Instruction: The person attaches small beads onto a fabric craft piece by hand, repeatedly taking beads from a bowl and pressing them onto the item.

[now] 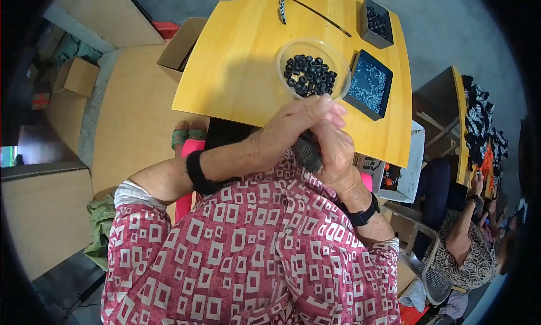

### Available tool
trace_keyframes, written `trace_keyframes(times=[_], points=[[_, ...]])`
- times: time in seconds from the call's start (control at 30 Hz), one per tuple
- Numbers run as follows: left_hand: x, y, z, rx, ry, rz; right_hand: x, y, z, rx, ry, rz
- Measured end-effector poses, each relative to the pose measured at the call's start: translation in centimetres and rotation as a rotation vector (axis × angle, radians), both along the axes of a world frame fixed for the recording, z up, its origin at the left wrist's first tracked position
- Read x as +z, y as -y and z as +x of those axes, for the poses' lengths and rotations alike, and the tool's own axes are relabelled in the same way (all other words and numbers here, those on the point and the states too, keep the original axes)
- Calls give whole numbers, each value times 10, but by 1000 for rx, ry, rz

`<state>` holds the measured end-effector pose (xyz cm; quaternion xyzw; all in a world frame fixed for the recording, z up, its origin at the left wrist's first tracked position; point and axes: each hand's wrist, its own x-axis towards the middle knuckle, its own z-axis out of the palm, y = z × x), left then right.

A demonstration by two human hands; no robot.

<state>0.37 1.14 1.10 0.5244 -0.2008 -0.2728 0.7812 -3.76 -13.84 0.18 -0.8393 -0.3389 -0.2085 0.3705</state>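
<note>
My two hands meet in front of my chest, over the table's near edge. My left hand (293,118) reaches across with its fingers pressed together against the other hand's fingertips; what they pinch, if anything, is hidden. My right hand (338,150) is closed round a dark grey, finely ribbed thing (307,155) that hangs below the fingers. Its kind cannot be made out. Just beyond the hands stands a round clear plastic bowl (280,66) with several black ring-shaped beads (307,74) in it.
On the yellow table (225,71) are a dark tray of small pale bits (369,84), a dark box of black beads (376,22) and a thin black rod (321,16). A cardboard box (179,46) stands left. At right, another person (465,240) sits by a second table.
</note>
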Motion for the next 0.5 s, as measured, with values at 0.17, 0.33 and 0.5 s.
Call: trace_keyframes(times=[0.17,0.33,0.5], points=[[1,11,-4,5,-245,-137,-5,0,8,-14,54,-11],[4,13,-7,25,-383,-141,-3,-1,4,-4,-52,35],[4,20,-9,114,-448,-170,-3,-1,6,-23,-36,40]])
